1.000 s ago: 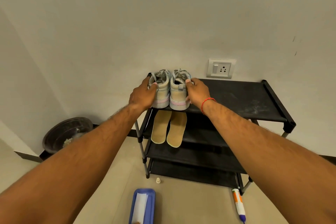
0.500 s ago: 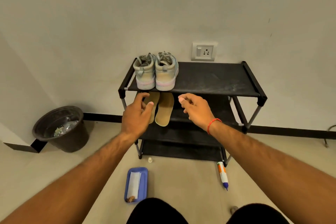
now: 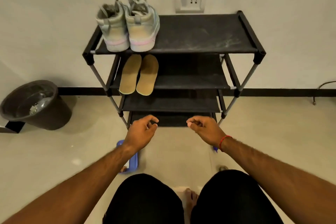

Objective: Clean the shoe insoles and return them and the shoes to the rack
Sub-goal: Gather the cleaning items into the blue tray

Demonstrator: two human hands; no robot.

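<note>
Sneakers [image 3: 127, 27] stand as a pair, heels outward, at the left end of the top shelf of the black shoe rack [image 3: 200, 32], well beyond and above both sets of fingertips. Just under them the two tan insoles [image 3: 139, 74] lie side by side on the second shelf, their heel ends poking past its front edge, well clear of the fingers. The left hand [image 3: 142, 131] and right hand [image 3: 204, 127] hover apart before the lowest shelf, fingers loosely curled, gripping nothing. A red thread [image 3: 224, 141] circles the right wrist. Beneath the left wrist a blue tray [image 3: 130, 162] sits on the floor. Far left of the left fingers stands a dark bin [image 3: 36, 107] with scraps inside.
</note>
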